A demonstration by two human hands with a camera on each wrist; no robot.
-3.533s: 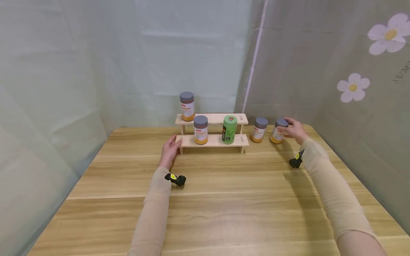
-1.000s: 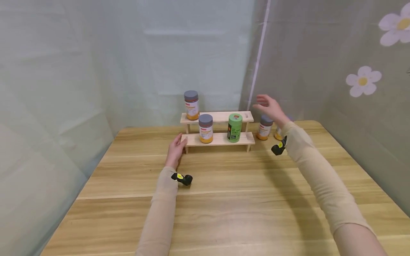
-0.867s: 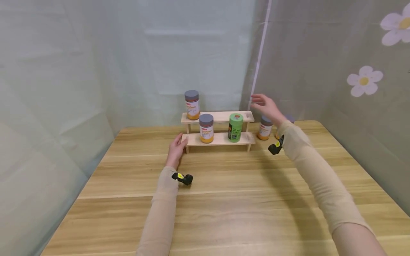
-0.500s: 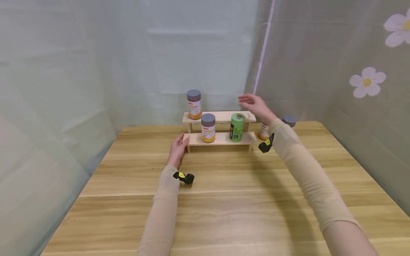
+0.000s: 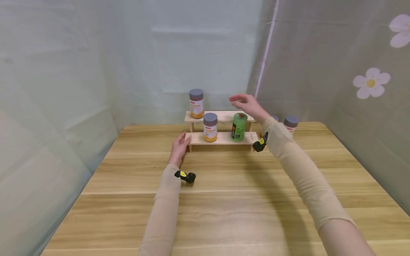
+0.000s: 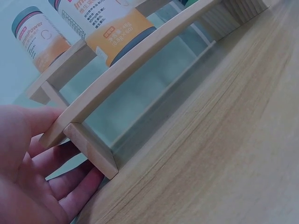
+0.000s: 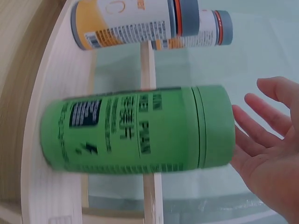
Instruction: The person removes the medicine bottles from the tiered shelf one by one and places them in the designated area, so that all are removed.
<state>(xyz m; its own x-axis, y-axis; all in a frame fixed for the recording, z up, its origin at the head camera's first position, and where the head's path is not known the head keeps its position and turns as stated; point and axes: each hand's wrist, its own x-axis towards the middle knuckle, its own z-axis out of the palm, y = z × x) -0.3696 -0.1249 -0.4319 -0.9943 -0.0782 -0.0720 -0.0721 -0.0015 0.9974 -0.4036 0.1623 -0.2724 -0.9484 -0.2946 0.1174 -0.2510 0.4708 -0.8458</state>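
Note:
My left hand [image 5: 178,149] grips the left end of a two-step wooden shelf [image 5: 225,139]; in the left wrist view its thumb lies over the board and its fingers reach beneath. A green bottle [image 5: 239,128] stands upright at the right of the lower step. Just above and behind its cap hovers my right hand [image 5: 251,106], fingers spread and holding nothing. In the right wrist view that hand [image 7: 273,149] is close beside the green cap. A grey-capped orange-and-white supplement bottle [image 5: 210,128] stands left on the lower step, and a matching bottle [image 5: 196,105] on the upper.
Two more grey-capped bottles stand on the table right of the shelf; one bottle [image 5: 291,123] shows its top, the other is mostly behind my right forearm. A pale curtain [image 5: 205,53] hangs behind the wooden table [image 5: 224,213].
My right hand has left the far-right bottle and moved left over the green bottle. The left hand keeps its hold on the shelf. The view has shifted slightly.

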